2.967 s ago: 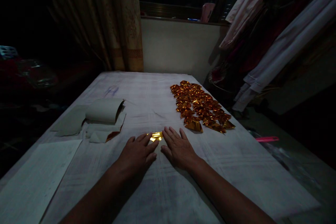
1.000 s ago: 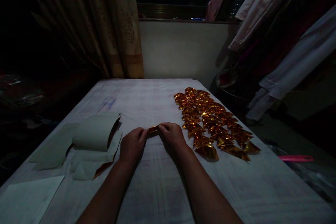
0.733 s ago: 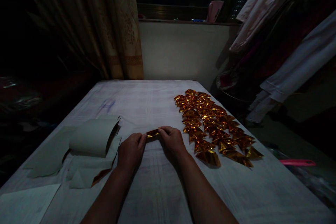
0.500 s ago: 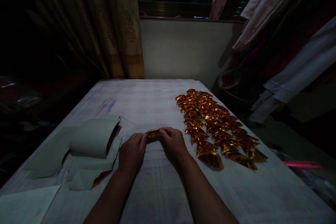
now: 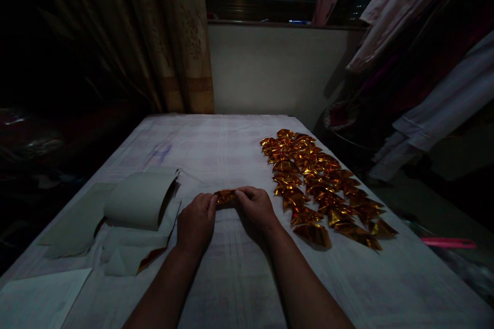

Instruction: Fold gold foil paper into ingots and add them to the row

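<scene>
Between my two hands, over the middle of the table, is a narrow folded piece of gold foil paper (image 5: 225,197). My left hand (image 5: 196,221) pinches its left end between thumb and fingers. At the right end, my right hand (image 5: 258,208) grips it the same way. Rows of folded gold foil pieces (image 5: 309,175) lie on the right side of the table, pointed at their ends. To the left rests a pile of paper sheets (image 5: 135,203), pale side up and curling, with gold showing at one lower edge.
A pale checked cloth covers the table (image 5: 200,144). A white sheet (image 5: 42,298) lies at the near left corner. Behind are a curtain (image 5: 185,46) and a sill with a pink container (image 5: 326,7). Clothes (image 5: 436,87) hang at right, above a pink handle (image 5: 447,242).
The foil piece between my hands looks slightly wider and shows more of its gold face. Both hands keep their hold at its ends. The whole view has shifted a little.
</scene>
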The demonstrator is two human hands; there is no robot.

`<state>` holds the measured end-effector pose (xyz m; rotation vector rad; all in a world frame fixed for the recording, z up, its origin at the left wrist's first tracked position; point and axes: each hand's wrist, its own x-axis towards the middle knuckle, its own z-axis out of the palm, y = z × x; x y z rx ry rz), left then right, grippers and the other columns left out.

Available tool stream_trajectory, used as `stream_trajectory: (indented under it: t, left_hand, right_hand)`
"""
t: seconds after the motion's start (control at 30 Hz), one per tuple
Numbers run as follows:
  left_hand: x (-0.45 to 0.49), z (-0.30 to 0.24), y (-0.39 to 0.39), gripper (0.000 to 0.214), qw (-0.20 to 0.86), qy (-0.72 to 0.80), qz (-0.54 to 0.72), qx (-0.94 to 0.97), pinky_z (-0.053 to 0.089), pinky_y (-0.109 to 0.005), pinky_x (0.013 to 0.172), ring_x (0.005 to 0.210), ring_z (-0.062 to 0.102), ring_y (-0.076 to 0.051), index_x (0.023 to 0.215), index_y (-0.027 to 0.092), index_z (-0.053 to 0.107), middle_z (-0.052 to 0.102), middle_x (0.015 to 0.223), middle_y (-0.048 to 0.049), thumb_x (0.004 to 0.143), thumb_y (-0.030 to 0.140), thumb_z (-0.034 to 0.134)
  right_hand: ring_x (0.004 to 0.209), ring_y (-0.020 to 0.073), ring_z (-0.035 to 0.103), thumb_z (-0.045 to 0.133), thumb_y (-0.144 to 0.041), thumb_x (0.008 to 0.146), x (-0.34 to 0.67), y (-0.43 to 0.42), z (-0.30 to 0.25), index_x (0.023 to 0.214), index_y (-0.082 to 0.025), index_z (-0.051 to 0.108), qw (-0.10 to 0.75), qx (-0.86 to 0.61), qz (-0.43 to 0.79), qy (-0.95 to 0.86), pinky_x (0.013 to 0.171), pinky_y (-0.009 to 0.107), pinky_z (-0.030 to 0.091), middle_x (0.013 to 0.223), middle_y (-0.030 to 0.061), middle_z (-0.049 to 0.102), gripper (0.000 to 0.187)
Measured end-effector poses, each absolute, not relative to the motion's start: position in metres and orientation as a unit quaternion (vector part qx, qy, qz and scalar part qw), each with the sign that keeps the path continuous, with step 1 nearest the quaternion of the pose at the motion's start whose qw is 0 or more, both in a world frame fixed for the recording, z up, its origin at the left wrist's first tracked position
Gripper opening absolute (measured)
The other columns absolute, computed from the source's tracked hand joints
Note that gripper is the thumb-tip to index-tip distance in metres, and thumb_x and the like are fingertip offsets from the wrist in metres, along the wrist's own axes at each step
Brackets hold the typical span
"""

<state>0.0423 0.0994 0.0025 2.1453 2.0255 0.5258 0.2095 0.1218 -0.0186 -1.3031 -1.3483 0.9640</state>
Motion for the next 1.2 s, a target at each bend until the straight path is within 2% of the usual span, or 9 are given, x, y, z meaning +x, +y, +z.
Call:
stream_trajectory:
  t: [0.37,0.6,0.73,0.87,0.93,1.07,1.2]
  left_hand:
    - [0.042,0.0,0.099,0.029,0.071,0.667,0.172,0.721,0.042,-0.026,0.07,0.086,0.067,-0.019,0.097,0.021,0.067,0.071,0.099,-0.0039,0.103,0.03,0.039]
    - [0.04,0.003,0.099,0.03,0.103,0.659,0.223,0.711,0.042,-0.027,0.071,0.085,0.067,-0.019,0.094,0.022,0.067,0.072,0.096,-0.0033,0.103,0.032,0.041]
    - [0.039,0.006,0.099,0.033,0.125,0.654,0.236,0.708,0.041,-0.027,0.069,0.08,0.066,-0.018,0.087,0.022,0.067,0.072,0.092,-0.003,0.101,0.037,0.042]
    - [0.038,0.002,0.1,0.039,0.139,0.647,0.269,0.7,0.042,-0.028,0.07,0.079,0.066,-0.019,0.083,0.022,0.068,0.072,0.089,-0.0035,0.099,0.042,0.039]
    - [0.036,-0.001,0.101,0.042,0.147,0.646,0.288,0.691,0.043,-0.029,0.071,0.078,0.066,-0.019,0.079,0.022,0.067,0.072,0.085,-0.0036,0.098,0.045,0.037]
    - [0.033,-0.003,0.103,0.047,0.18,0.637,0.349,0.664,0.045,-0.03,0.068,0.073,0.068,-0.021,0.073,0.023,0.065,0.072,0.077,-0.004,0.096,0.052,0.037]
    - [0.032,-0.001,0.105,0.049,0.223,0.634,0.41,0.617,0.047,-0.029,0.062,0.067,0.07,-0.021,0.07,0.023,0.066,0.07,0.07,-0.0033,0.094,0.056,0.039]
  right_hand:
    - [0.074,0.0201,0.071,0.056,-0.033,0.083,0.209,0.119,-0.01,0.081,-0.019,0.079,0.441,-0.552,0.379,-0.598,0.069,0.027,0.052,0.077,0.0029,0.077,0.027]
    - [0.087,0.0214,0.071,0.062,-0.027,0.085,0.21,0.112,0.009,0.089,-0.024,0.08,0.32,-0.671,0.184,-0.643,0.078,0.029,0.049,0.092,0.0054,0.078,0.019]
    - [0.089,0.0208,0.072,0.061,-0.029,0.088,0.216,0.116,0.019,0.092,-0.026,0.081,0.309,-0.687,0.145,-0.641,0.077,0.027,0.05,0.095,0.0047,0.079,0.02]
    - [0.084,0.019,0.074,0.06,-0.03,0.089,0.239,0.149,0.036,0.088,-0.028,0.081,0.31,-0.703,0.11,-0.63,0.071,0.024,0.05,0.089,0.0014,0.08,0.022]
    - [0.085,0.0183,0.074,0.062,-0.032,0.088,0.259,0.177,0.047,0.094,-0.03,0.081,0.307,-0.728,0.086,-0.607,0.072,0.023,0.05,0.091,-0.0005,0.08,0.021]
    - [0.093,0.0203,0.073,0.059,-0.03,0.09,0.306,0.237,0.064,0.104,-0.026,0.08,0.312,-0.767,0.05,-0.559,0.078,0.026,0.052,0.099,0.0029,0.08,0.026]
    - [0.098,0.0228,0.072,0.059,-0.03,0.089,0.341,0.279,0.063,0.104,-0.027,0.08,0.295,-0.808,0.017,-0.509,0.081,0.028,0.052,0.104,0.0047,0.079,0.027]
